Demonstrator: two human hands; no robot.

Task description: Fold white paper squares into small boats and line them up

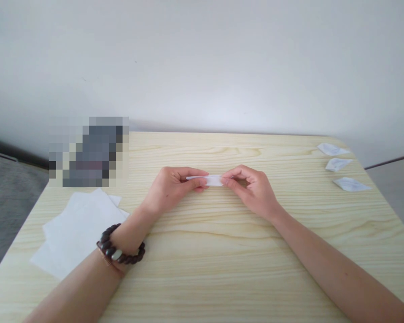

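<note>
Pinching slim, folded white paper (214,181) by its ends with left hand (171,187) and right hand (255,189). Press evenly, keep level!

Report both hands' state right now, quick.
Left hand: closed, pinching the left part of the folded white paper.
Right hand: closed, pinching the right part of the same paper.
</note>
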